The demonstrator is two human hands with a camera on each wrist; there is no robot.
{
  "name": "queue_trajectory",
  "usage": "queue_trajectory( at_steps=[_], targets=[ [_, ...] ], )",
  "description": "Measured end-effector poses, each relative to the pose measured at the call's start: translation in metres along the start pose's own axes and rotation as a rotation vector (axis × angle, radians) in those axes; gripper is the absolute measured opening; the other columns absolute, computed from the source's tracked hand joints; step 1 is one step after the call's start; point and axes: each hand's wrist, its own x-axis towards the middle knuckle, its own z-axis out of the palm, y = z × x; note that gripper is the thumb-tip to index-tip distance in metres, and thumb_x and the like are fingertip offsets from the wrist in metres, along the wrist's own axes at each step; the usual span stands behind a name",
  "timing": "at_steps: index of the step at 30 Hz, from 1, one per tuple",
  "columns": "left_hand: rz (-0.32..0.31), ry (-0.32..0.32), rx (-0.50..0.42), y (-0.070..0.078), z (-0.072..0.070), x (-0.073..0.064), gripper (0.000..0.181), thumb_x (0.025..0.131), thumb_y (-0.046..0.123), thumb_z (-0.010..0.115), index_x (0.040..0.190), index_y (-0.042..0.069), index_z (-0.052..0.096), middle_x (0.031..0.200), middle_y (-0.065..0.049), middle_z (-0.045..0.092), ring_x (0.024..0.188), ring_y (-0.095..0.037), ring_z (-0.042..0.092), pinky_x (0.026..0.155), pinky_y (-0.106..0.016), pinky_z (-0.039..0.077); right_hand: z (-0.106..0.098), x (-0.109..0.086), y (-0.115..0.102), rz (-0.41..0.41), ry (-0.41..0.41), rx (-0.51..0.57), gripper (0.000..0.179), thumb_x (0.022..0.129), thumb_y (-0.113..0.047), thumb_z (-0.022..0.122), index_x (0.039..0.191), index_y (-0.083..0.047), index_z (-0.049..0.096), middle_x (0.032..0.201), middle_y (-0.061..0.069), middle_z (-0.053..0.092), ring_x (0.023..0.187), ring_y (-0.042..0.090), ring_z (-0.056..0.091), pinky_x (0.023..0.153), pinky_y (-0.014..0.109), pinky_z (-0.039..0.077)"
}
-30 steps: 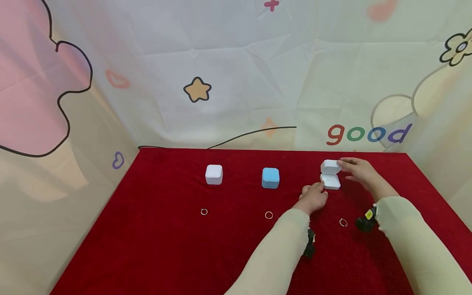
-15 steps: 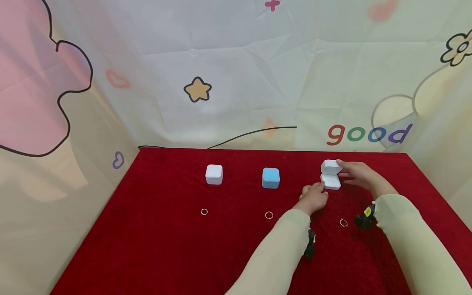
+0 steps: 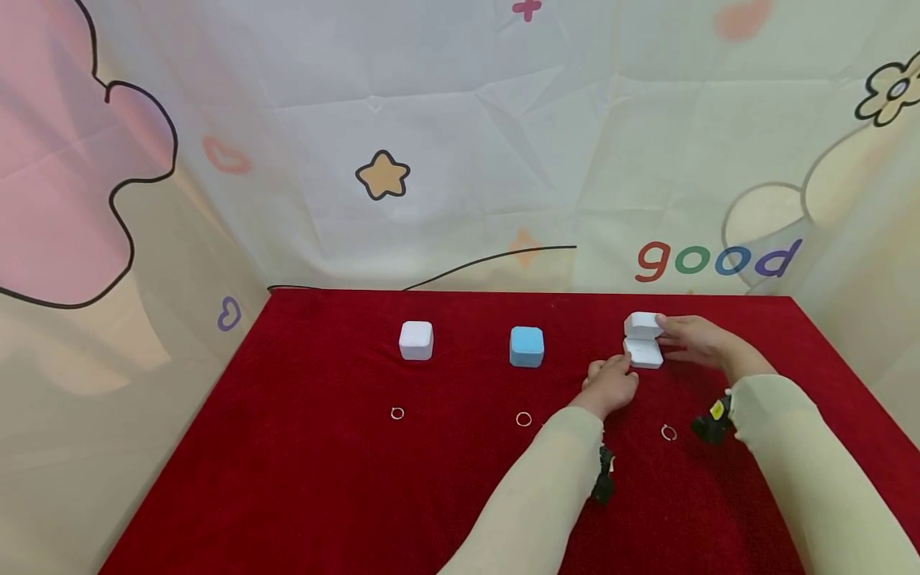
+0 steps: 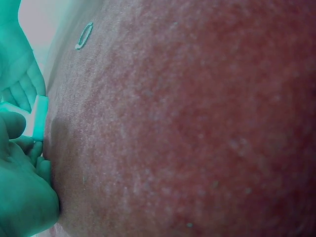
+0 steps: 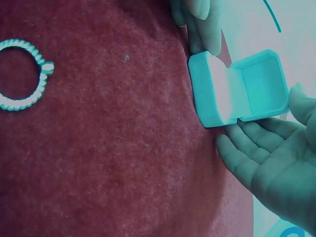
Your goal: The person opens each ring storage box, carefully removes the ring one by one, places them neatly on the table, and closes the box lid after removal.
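Note:
A white ring box (image 3: 643, 354) stands with its lid raised at the right of the red cloth. My left hand (image 3: 610, 386) pinches the near left corner of its base; in the left wrist view the left thumb (image 4: 14, 124) lies over the box's edge. On the other side, my right hand (image 3: 697, 342) holds the raised lid (image 5: 264, 81), thumb at the rim and fingers behind it. The right wrist view shows the box's pale inner pad. Nearer to me lies a silver ring (image 3: 669, 433), whose beaded band (image 5: 24, 106) and small stone show up close.
A closed white ring box (image 3: 416, 341) and a closed blue ring box (image 3: 527, 347) stand in line to the left. Before them lie two more rings, one left (image 3: 398, 414) and one centre (image 3: 524, 419). A printed curtain (image 3: 460, 160) hangs behind the red cloth (image 3: 287, 479).
The right fingers have shifted slightly on the lid, which stays raised. The left hand, boxes and rings keep their places.

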Motion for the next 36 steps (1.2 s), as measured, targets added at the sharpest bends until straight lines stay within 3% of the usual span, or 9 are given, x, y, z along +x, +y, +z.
queue_trajectory(
  at_steps=[16,36],
  targets=[
    [-0.026,-0.001,-0.008,0.0,0.001,0.001,0.047,0.108,0.03,0.044,0.155,0.026,0.047,0.158,0.018,0.045,0.14,-0.006,0.035,0.119,-0.027,0.033,0.012,-0.005,-0.001,-0.052,0.001,0.011,0.063,0.114,-0.025,0.02,0.156,0.016,-0.003,0.16,0.043,0.012,0.151,0.058,0.016,0.123,0.059,0.022],
    [-0.056,-0.021,-0.028,-0.001,0.004,0.005,0.047,0.108,0.031,0.043,0.155,0.028,0.046,0.159,0.02,0.043,0.143,-0.006,0.033,0.121,-0.029,0.032,0.017,-0.013,0.008,-0.111,0.011,-0.043,0.062,0.113,-0.015,0.028,0.157,0.013,-0.004,0.158,0.044,0.012,0.147,0.059,0.02,0.12,0.061,0.023]
  ],
)
